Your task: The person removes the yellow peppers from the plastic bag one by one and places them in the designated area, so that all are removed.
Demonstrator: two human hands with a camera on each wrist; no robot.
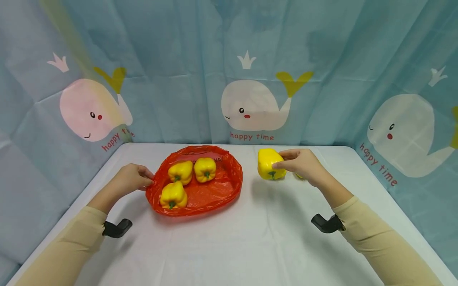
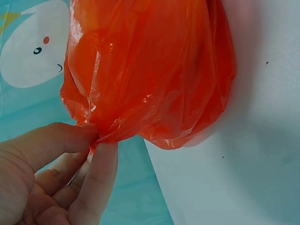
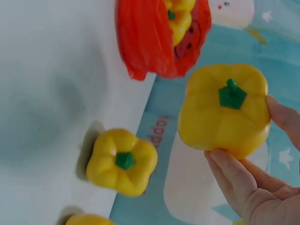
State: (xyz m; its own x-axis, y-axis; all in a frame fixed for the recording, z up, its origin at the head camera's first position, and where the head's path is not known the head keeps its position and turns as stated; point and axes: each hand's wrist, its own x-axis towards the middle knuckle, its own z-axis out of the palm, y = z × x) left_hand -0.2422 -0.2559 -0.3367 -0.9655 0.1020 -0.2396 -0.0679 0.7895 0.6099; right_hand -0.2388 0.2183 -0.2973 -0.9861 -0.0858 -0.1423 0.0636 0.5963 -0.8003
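A red plastic bag (image 1: 214, 190) lies open on the white table (image 1: 229, 246) with three yellow bell peppers in it, for instance one (image 1: 205, 169) at the back and one (image 1: 173, 194) at the front. My left hand (image 1: 147, 180) pinches the bag's left rim; in the left wrist view the thumb and fingers (image 2: 101, 164) grip the crumpled plastic (image 2: 150, 70). My right hand (image 1: 286, 161) holds another yellow pepper (image 1: 268, 163) just above the table, right of the bag, its green stem (image 3: 232, 93) facing the wrist camera. Two more peppers (image 3: 122, 161) (image 3: 86, 219) lie on the table beside it.
A blue curtain with white whales (image 1: 250, 105) encloses the table at the back and both sides. The table's rounded far corners lie close to the curtain. Bare white tabletop stretches in front of the bag, between my forearms.
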